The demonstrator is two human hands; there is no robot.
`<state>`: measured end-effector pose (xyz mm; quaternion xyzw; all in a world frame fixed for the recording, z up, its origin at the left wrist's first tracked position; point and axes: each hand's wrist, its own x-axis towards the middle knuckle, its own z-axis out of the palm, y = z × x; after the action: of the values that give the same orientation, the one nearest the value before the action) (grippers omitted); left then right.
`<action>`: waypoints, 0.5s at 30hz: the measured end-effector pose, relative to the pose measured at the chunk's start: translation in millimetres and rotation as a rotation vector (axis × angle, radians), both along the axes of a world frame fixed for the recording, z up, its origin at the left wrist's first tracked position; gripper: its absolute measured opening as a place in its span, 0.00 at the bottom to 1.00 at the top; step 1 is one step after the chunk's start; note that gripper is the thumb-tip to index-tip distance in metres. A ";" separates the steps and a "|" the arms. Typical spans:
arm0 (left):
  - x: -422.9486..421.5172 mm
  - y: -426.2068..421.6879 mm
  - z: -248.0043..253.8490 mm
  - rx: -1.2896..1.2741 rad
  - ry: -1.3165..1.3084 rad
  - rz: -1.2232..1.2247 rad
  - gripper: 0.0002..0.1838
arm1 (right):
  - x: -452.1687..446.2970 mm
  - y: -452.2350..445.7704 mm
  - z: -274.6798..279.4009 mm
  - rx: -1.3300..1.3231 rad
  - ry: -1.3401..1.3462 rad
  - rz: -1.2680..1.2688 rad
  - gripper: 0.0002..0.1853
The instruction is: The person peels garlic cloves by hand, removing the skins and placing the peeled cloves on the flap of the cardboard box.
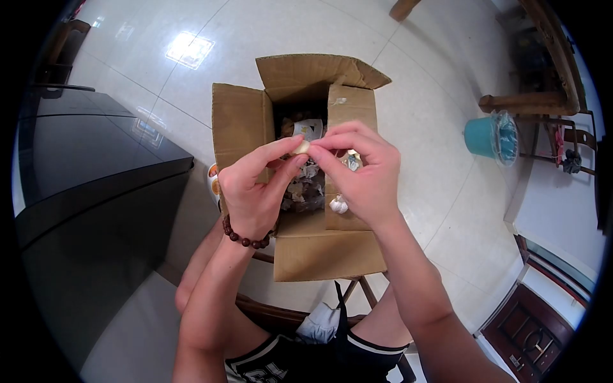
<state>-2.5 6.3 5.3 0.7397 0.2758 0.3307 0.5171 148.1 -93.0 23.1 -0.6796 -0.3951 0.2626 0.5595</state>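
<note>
Above an open cardboard box (300,246), my left hand (252,182) pinches a pale garlic clove (302,147) between thumb and fingertips. The thumb and fingers of my right hand (365,167) close on the clove's right end; whether a bit of skin is between them is too small to tell. Under the right hand, a whitish garlic bulb (339,204) rests on the box's right flap. More pale pieces lie partly hidden behind that hand. Inside the box are papery scraps (297,191) and a white printed packet (308,129).
A dark glossy cabinet (96,159) stands close on the left. To the right, a teal bucket (480,137) with a clear plastic liner sits near wooden furniture (530,103). Pale tiles (440,191) cover the floor. My knees flank a wooden frame (271,309) below the box.
</note>
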 end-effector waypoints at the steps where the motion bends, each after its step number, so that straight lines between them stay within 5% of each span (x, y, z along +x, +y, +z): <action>1: 0.0 -0.1 -1.0 0.003 0.000 0.009 0.13 | 0.5 -0.7 -1.0 0.003 0.001 -0.003 0.06; 15: -0.8 0.9 -2.5 0.037 -0.004 0.030 0.16 | -1.0 2.6 6.0 0.000 0.076 0.002 0.04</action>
<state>-3.3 7.2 2.8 0.7442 0.2795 0.3451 0.4989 147.1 -90.5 29.1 -0.6687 -0.3741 0.2887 0.5741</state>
